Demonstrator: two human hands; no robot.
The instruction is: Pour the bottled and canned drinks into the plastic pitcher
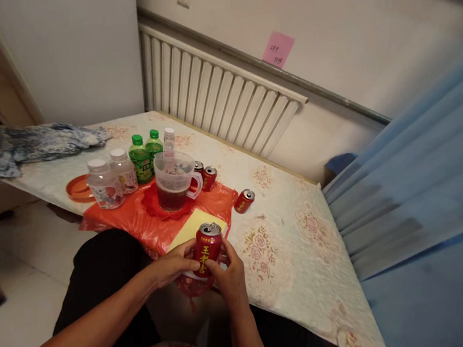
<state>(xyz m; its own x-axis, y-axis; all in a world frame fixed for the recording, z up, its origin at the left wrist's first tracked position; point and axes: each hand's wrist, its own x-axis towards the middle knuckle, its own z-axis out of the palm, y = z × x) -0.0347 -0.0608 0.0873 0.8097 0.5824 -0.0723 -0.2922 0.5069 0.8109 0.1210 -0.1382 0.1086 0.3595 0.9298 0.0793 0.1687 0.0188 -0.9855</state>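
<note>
1. Presently, watching from afar, I have both hands closed around one red can (207, 251): the left hand (180, 263) clasps its left side, the right hand (228, 272) its right, with the thumbs lying across the front.
2. That can is upright between the hands at the near edge of the tablecloth (304, 269), just this side of the yellow paper (197, 224); I cannot tell whether its base rests on anything.
3. Even pressure from both sides seems best to me, firm enough to stop any slip, yet gentle on the thin wall.
4. Its tab appears raised, but I cannot make out whether the mouth is open, so I would hold the lid level and my fingers clear of the rim.
5. Beyond the paper, a jug (171, 192) of dark liquid sits on a red dish (148, 204); I would mind its handle, which points right.
6. Two cans (209, 179) stand by the jug and a lone can (245, 201) farther right, so I would give my right elbow room without drifting that way.
</note>
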